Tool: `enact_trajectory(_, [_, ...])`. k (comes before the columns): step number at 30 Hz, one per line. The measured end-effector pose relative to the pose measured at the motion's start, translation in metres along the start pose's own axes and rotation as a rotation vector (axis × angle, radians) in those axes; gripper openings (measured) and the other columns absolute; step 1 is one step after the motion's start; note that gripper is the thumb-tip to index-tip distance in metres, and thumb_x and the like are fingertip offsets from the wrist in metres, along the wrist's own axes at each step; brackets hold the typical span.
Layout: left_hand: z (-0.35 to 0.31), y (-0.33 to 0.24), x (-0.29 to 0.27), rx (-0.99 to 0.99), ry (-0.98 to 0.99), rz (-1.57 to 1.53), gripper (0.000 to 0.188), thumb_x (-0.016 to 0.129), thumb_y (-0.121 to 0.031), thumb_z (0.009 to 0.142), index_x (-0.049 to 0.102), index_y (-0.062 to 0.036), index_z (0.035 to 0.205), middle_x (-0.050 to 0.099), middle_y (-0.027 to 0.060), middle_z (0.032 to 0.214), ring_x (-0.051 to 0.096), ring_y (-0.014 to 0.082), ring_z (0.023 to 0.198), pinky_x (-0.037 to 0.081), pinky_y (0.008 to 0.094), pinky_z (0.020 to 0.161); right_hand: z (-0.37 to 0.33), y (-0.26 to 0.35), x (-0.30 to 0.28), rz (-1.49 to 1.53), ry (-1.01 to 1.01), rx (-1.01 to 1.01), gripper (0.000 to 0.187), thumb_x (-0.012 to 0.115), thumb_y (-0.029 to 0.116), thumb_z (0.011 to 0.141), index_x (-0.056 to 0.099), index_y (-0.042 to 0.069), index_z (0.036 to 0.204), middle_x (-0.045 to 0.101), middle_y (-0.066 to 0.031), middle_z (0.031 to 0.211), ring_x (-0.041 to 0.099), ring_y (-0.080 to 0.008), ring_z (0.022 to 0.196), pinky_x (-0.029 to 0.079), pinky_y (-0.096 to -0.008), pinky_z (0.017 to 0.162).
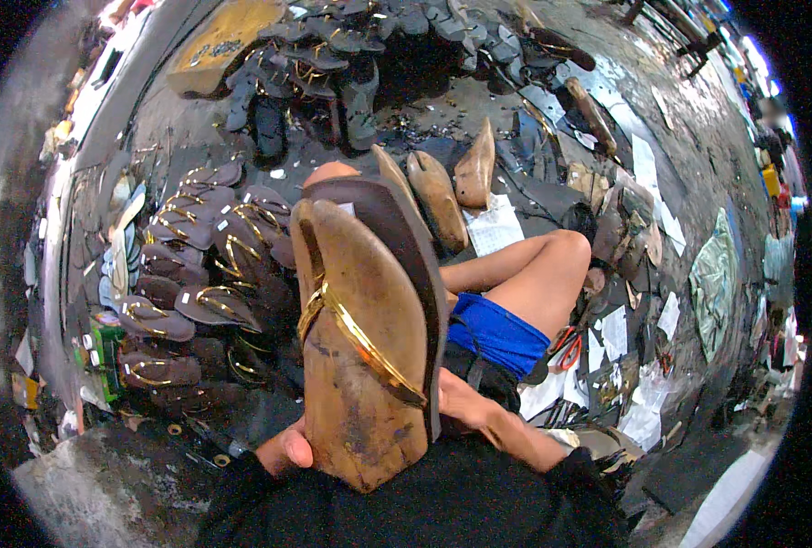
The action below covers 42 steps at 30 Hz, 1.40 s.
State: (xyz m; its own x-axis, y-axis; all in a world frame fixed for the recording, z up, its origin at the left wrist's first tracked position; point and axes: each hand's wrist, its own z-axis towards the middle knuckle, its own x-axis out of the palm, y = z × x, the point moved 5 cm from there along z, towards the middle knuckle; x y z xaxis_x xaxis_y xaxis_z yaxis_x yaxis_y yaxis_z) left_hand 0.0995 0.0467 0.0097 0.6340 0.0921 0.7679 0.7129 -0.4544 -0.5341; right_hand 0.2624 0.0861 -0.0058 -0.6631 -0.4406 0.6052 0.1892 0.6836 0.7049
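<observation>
Close in front of me, upright, is a wooden shoe last [362, 402] with a dark brown flip-flop sole [412, 251] against its back. A shiny gold thong strap [369, 342] crosses the face of the last and runs into its toe slot. My left hand [287, 447] grips the lower left side of the last near the heel; only its thumb and part of the palm show. My right hand [461, 402] is closed at the right edge of the sole, its fingertips hidden behind it.
Several brown flip-flops with gold straps [214, 306] are piled at left. Ahead lie more wooden lasts [438, 201] and a heap of dark sandals [360, 100]. Red-handled scissors [566, 349], paper scraps [614, 333] and a green cloth [715, 283] lie at right. My bent leg [534, 279] is near the right hand.
</observation>
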Motion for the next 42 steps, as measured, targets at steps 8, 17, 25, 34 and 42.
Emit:
enact_trajectory(8, [0.089,-0.070,0.027,0.374,-0.328,0.462,0.125,0.087,-0.064,0.061,0.019,-0.0048,0.148,0.047,0.0166,0.135,0.054,0.0267,0.121,0.048,0.0416,0.100,0.012,0.088,-0.015,-0.521,-0.063,-0.490,0.106,0.090,0.038,0.072,0.030,-0.005,0.148,0.042,-0.0213,0.149,0.045,-0.0323,0.136,0.037,-0.0407,0.113])
enact_trajectory(17, [0.097,-0.063,0.071,0.374,-0.115,0.901,0.135,0.091,-0.046,0.066,0.003,0.0031,0.156,0.033,0.0213,0.152,0.039,0.0320,0.139,0.032,0.0416,0.116,0.022,0.077,-0.012,-0.157,-0.074,-0.477,0.117,0.087,0.031,0.069,0.014,0.001,0.155,0.029,-0.0212,0.157,0.030,-0.0338,0.147,0.025,-0.0429,0.120])
enact_trajectory(25, [0.102,-0.071,0.046,0.303,-0.138,1.367,0.038,0.060,-0.037,0.099,0.068,-0.0007,0.091,0.065,0.0150,0.082,0.060,0.0284,0.078,0.047,0.0377,0.070,-0.008,0.057,-0.027,0.701,-0.287,-0.416,0.106,0.068,0.041,0.067,0.024,-0.007,0.152,0.042,-0.0289,0.147,0.058,-0.0405,0.121,0.052,-0.0517,0.100])
enact_trajectory(34, [0.096,-0.019,0.056,-0.056,0.109,1.020,0.041,0.055,-0.037,0.103,0.061,-0.0005,0.084,0.057,0.0095,0.067,0.052,0.0135,0.063,0.044,0.0343,0.059,-0.041,0.053,-0.022,0.866,-0.355,-0.471,0.105,0.066,0.039,0.075,0.015,-0.005,0.155,0.038,-0.0316,0.149,0.052,-0.0439,0.127,0.049,-0.0552,0.103])
enact_trajectory(42, [0.058,0.012,0.062,-0.122,0.127,0.664,0.035,0.045,-0.023,0.108,0.045,-0.0031,0.080,0.033,-0.0038,0.073,0.032,0.0061,0.070,0.034,0.0286,0.059,-0.061,0.050,-0.022,0.933,-0.322,-0.464,0.091,0.060,0.036,0.076,0.027,-0.007,0.149,0.048,-0.0330,0.140,0.056,-0.0447,0.121,0.048,-0.0557,0.102])
